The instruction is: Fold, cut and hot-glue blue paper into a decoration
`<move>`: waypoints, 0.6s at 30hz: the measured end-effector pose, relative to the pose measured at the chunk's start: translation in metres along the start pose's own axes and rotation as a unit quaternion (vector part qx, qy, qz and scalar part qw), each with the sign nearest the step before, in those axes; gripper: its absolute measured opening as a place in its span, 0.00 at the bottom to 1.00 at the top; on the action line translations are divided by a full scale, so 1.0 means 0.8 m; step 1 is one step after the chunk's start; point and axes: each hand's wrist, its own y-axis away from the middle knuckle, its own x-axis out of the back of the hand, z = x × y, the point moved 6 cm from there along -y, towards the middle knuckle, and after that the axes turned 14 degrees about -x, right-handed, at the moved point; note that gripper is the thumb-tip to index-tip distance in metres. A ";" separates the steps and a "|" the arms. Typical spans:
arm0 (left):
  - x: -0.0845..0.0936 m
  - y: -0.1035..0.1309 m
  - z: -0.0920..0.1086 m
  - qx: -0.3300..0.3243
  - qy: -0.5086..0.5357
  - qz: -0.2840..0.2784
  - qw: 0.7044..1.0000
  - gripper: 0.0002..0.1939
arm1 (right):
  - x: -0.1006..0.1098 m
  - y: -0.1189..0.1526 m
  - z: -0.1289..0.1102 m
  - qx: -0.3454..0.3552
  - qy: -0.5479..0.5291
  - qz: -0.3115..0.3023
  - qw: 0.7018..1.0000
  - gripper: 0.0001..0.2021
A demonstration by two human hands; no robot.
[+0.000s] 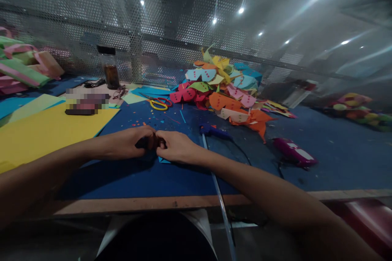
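My left hand [131,142] and my right hand [176,146] meet over the blue table mat [122,181], fingers curled and fingertips close together. A small piece of light blue paper [164,160] shows under the right hand, which is closed at it; most of the piece is hidden. What the closed left fingers hold, if anything, is hidden. Just right of the right hand lies a blue glue gun [214,131], a long clear glue stick [221,200] running from it past the table edge. Scissors with yellow and red handles [159,104] rest beyond the hands.
Colourful folded paper shapes [226,89] are piled at the back. Large yellow sheets [52,130] lie at left, a blurred dark object [87,104] on them. Behind stands a bottle [110,71]. A purple tool [294,153] with a cord lies at right.
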 end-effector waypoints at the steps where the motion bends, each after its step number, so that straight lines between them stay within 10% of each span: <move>1: 0.000 0.000 0.000 0.000 -0.001 -0.003 1.000 0.06 | 0.000 0.000 0.000 0.000 0.003 0.001 1.000 0.06; 18: -0.002 0.003 -0.003 -0.012 0.006 0.000 1.000 0.07 | 0.000 0.000 0.001 -0.001 0.009 0.006 1.000 0.03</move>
